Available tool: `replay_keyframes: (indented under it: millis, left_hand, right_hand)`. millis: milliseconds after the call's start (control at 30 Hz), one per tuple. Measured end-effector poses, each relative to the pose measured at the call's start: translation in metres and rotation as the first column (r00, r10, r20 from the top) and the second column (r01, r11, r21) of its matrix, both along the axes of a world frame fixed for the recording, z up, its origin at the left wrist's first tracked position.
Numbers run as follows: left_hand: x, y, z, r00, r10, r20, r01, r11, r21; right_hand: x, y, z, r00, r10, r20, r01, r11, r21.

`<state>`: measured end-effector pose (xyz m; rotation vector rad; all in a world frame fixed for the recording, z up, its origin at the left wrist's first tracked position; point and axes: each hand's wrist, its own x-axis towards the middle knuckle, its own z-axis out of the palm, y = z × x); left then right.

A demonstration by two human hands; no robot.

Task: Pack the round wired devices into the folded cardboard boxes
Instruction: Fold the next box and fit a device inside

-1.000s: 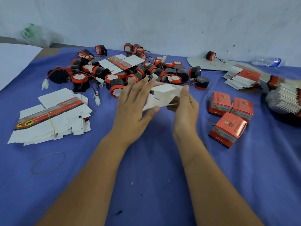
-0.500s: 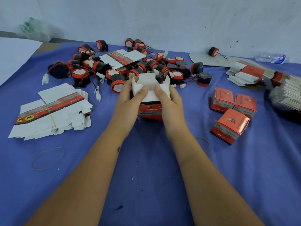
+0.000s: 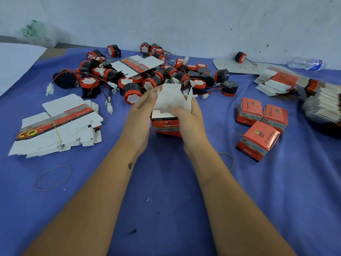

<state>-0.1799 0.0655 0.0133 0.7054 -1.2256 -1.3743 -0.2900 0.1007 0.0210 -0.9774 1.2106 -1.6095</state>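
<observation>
Box — red, upright on the blue cloth, white flaps open (interior hidden). Left hand and right hand grip its sides, fingertips blurred. Devices — heaped just beyond.

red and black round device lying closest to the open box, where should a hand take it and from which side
Grip the red and black round wired device across its black cylindrical body, coming from above. It lies tilted, its red-rimmed white face toward the camera, so the curved sides are exposed. Avoid the thin wires behind it, which tangle with neighbours. Both the left hand and right hand currently hold the open red cardboard box.
</observation>
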Motion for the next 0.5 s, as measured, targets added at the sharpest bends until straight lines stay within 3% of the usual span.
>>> replay_keyframes:
  millis: [133,233,300,400,500]
  left_hand:
    - [-0.002,0.001,-0.005,0.99,0.07,0.121,-0.061,0.995,-0.078]
    - [0.002,-0.006,-0.007,0.976,0.143,0.165,-0.139,0.99,-0.035]
    - [0.004,-0.008,-0.007,0.975,0.155,0.161,-0.153,0.988,-0.021]
    - [0.003,-0.007,-0.006,0.977,0.157,0.145,-0.158,0.987,-0.004]
    - [0.002,-0.007,-0.007,0.98,0.15,0.128,-0.15,0.989,-0.013]
  right_hand:
    - [0.004,0.0,-0.005,0.998,0.056,-0.017,-0.057,0.997,-0.053]
    - [0.006,0.0,-0.003,0.95,0.224,0.219,-0.208,0.973,-0.096]
    - [0.004,-0.002,-0.002,0.921,0.226,0.316,-0.214,0.974,-0.075]
    - [0.001,-0.004,-0.003,0.953,0.168,0.253,-0.17,0.985,-0.015]
    - [0.0,-0.003,-0.001,0.971,0.174,0.162,-0.167,0.984,-0.056]
